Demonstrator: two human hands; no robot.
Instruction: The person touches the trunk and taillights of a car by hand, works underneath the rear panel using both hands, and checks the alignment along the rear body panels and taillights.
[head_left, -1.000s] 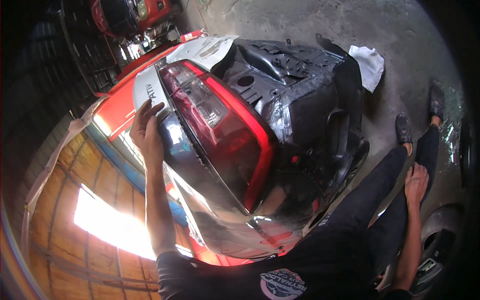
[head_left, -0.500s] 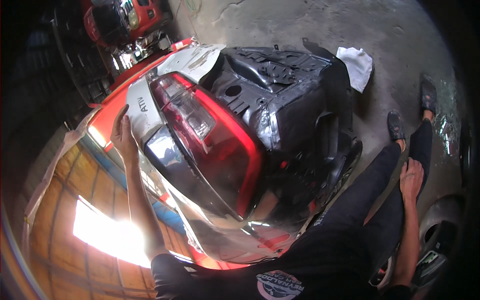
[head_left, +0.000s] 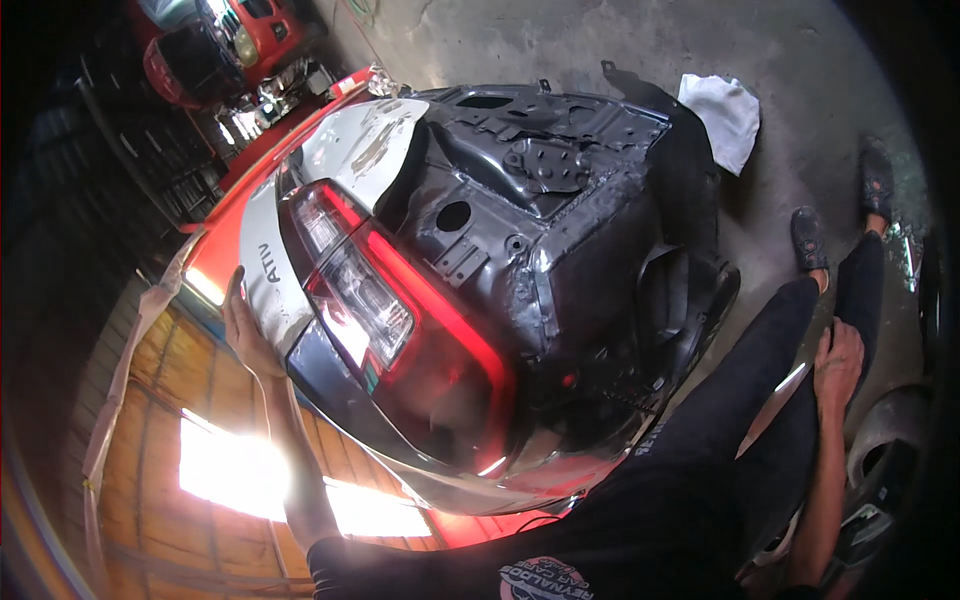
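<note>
The person wears a black short-sleeved T-shirt (head_left: 640,530) with a round printed chest emblem, black trousers (head_left: 760,370) and dark shoes (head_left: 808,238).

The car body section (head_left: 560,250) stands in the middle of the floor (head_left: 600,40), its tail lamp (head_left: 400,320) on the near left face. The left hand (head_left: 245,335) lies flat against the panel just left of the lamp. The right hand (head_left: 838,362) rests on the person's thigh at the right, well apart from the body section. A cloth (head_left: 722,115) lies on the floor at the section's far right corner. Another vehicle (head_left: 225,45) stands far left.
</note>
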